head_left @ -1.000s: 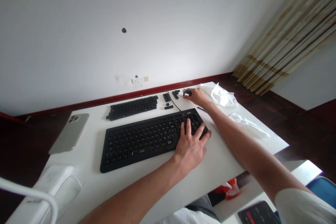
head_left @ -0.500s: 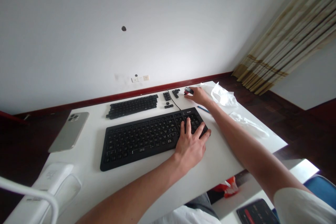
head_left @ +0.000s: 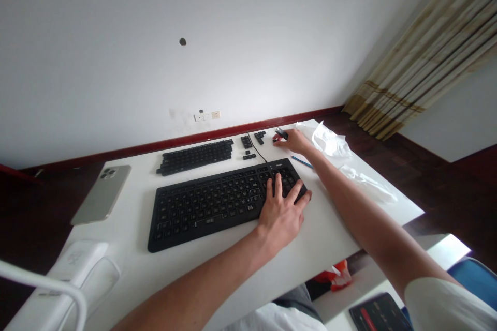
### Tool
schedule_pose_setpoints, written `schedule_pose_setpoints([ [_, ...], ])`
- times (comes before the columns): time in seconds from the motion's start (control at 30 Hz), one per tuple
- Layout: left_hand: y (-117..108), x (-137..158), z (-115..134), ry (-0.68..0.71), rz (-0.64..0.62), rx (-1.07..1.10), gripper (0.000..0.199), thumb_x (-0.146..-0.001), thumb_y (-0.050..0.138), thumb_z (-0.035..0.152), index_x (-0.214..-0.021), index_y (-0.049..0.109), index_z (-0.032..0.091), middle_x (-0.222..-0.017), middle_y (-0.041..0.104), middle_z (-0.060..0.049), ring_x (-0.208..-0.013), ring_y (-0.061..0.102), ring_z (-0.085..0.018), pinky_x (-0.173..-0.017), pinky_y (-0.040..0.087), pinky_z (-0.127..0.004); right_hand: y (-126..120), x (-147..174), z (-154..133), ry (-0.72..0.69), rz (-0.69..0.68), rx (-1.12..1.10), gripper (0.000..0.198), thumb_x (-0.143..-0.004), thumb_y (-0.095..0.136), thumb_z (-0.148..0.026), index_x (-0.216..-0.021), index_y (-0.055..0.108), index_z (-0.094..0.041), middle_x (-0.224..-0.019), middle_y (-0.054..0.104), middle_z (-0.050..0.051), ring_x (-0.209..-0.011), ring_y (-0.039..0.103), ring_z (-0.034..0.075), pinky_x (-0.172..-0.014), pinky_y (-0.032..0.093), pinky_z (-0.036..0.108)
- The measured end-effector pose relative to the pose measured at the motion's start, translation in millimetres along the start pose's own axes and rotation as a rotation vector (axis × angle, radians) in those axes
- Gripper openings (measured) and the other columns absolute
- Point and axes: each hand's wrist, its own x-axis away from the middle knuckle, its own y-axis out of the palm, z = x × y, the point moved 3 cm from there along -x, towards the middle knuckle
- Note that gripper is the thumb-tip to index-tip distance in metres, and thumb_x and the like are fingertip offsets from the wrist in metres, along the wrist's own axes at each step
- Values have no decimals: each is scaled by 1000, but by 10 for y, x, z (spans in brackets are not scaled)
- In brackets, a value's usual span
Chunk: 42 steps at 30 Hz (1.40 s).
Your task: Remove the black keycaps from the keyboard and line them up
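On the white table (head_left: 132,269), the keyboard (head_left: 202,207) lies with its long axis running from left to right, its right end slightly farther from the person. The left hand (head_left: 281,214) rests on that right end, fingers spread over the keys. Beyond the far edge, the right hand (head_left: 293,140) pinches a small dark tool (head_left: 282,133) between thumb and fingers; the tool slants away to the left, and a bit of red shows beneath it. From this grip, the keyboard lies toward the person and mostly to the left, while the nearest loose keycaps (head_left: 259,137) sit just left of the tool, closer to the right hand than to the left. The cable (head_left: 258,148) passes left of those caps, and a pen (head_left: 302,161) lies near the right wrist.
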Motion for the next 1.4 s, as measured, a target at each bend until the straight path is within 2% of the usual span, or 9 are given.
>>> schedule_pose_setpoints([
  [0.23, -5, -2, -2, -2, -4, 3, 51, -106, 49, 35, -157, 49, 31, -167, 36, 2, -150, 25, -51, -122, 31, -69, -43, 59, -14, -41, 22, -37, 23, -79, 83, -29, -101, 81, -22, -91, 79, 1, -75, 68, 19, -73, 49, 30],
  [0.37, -9, -4, -1, 1, -2, -11, 51, -106, 48, 36, -157, 49, 31, -167, 36, 2, -150, 26, -51, -122, 31, -68, -60, 96, -20, -74, 61, 12, 20, -80, 83, -31, -98, 80, -23, -84, 76, 1, -70, 65, 17, -68, 46, 29],
  [0.5, 1, -5, 0, 2, 4, -19, 51, -106, 47, 36, -157, 49, 32, -167, 36, 3, -149, 26, -51, -122, 31, -68, -57, 121, -63, -75, 40, 89, 18, -81, 83, -31, -96, 80, -24, -79, 73, 0, -69, 63, 17, -66, 43, 28],
  [0.67, 9, -3, -3, 4, 10, -26, 51, -106, 47, 36, -157, 50, 32, -167, 36, 2, -150, 26, -50, -121, 32, -68, -20, 122, -116, -77, 20, 102, 18, -85, 79, -31, -100, 79, -22, -81, 74, 0, -69, 63, 17, -68, 43, 28],
  [1.0, 3, 4, -2, 0, 16, -7, 50, -106, 48, 34, -156, 50, 32, -166, 36, 2, -149, 26, -51, -121, 32, -68, 192, -7, -150, -144, 66, 125, 27, -90, 68, -36, -114, 75, -25, -83, 76, 3, -72, 65, 20, -70, 43, 30],
  [1.4, 5, 1, -1, 0, 4, -8, 51, -105, 48, 34, -156, 50, 31, -166, 36, 2, -149, 26, -51, -121, 32, -69, 178, -15, -168, -99, 86, 162, 30, -89, 67, -35, -116, 76, -22, -86, 77, 5, -78, 68, 24, -74, 47, 32],
])
